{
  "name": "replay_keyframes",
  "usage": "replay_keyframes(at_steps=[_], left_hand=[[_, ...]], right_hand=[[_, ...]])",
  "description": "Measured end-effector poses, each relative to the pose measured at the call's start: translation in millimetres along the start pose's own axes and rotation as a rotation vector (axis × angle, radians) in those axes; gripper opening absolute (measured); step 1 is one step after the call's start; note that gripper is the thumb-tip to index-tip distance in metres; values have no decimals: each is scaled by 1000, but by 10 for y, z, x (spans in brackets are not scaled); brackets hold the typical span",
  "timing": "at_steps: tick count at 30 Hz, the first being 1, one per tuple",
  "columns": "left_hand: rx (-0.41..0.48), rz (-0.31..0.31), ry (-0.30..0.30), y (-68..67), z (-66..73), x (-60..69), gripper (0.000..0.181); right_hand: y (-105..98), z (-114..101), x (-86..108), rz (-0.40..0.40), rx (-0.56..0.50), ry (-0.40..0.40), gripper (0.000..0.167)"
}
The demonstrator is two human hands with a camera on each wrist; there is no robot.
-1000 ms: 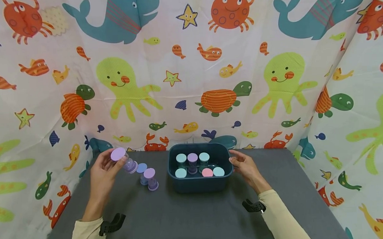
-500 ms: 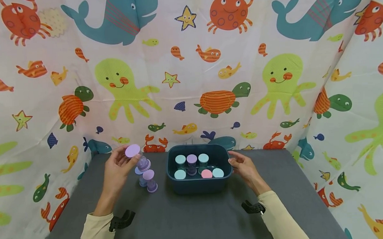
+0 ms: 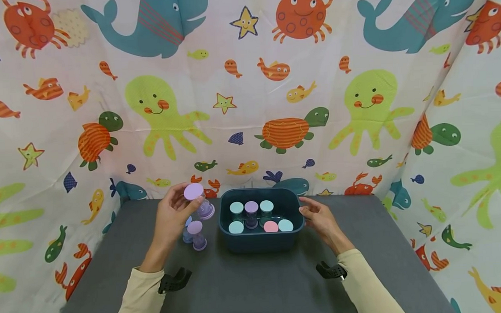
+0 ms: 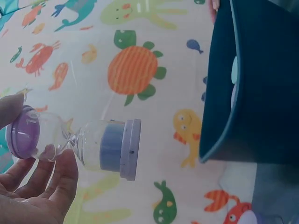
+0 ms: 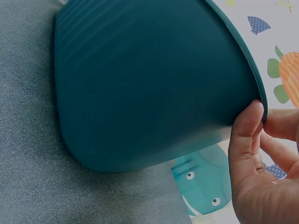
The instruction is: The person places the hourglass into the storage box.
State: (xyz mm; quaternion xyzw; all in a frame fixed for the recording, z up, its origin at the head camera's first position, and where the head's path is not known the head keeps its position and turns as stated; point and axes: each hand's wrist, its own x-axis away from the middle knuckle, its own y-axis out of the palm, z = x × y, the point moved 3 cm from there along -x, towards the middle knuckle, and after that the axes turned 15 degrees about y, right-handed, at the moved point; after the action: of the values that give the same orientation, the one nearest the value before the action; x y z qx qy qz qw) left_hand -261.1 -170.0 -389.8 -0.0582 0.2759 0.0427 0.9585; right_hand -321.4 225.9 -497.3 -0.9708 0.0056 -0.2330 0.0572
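My left hand (image 3: pixel 170 219) grips a sand timer (image 3: pixel 193 192) by its purple-capped end, between thumb and fingers. Tilted in the air left of a dark teal bin (image 3: pixel 259 243), the timer shows bluish sand (image 4: pixel 111 147) at its far end in the left wrist view. My right hand (image 3: pixel 322 220) pinches the bin's right rim, thumb outside, as the right wrist view shows. Inside the bin stand several timers: a purple one (image 3: pixel 251 207), a pink one (image 3: pixel 271 226) and others with mint caps (image 3: pixel 236 206).
Below my left hand, a purple sand timer (image 3: pixel 197 236) stands on the grey table (image 3: pixel 255 285), with a blue timer (image 3: pixel 187 236) partly hidden behind it. A sea-animal curtain (image 3: pixel 241 143) hangs behind the table and along both sides.
My left hand has carried the purple sand timer rightward, past above the two standing timers, closer to the bin. The right hand and the bin have stayed put.
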Motion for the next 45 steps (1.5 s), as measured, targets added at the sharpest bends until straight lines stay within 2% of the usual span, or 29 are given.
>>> replay_keyframes(at_steps=[11, 17, 28, 39, 45], left_hand=[[52, -86, 31, 269, 118, -93, 52], [91, -132, 22, 465, 98, -140, 51], [19, -226, -71, 791, -51, -212, 53], [5, -262, -106, 956, -393, -202, 54], [-25, -299, -115, 1017, -507, -184, 51]], right_hand=[[7, 7, 3, -7, 8, 3, 46], [-10, -5, 6, 0, 2, 4, 46], [-15, -4, -6, 2, 0, 15, 45], [-18, -24, -20, 9, 5, 17, 45], [-12, -14, -4, 11, 8, 21, 45]])
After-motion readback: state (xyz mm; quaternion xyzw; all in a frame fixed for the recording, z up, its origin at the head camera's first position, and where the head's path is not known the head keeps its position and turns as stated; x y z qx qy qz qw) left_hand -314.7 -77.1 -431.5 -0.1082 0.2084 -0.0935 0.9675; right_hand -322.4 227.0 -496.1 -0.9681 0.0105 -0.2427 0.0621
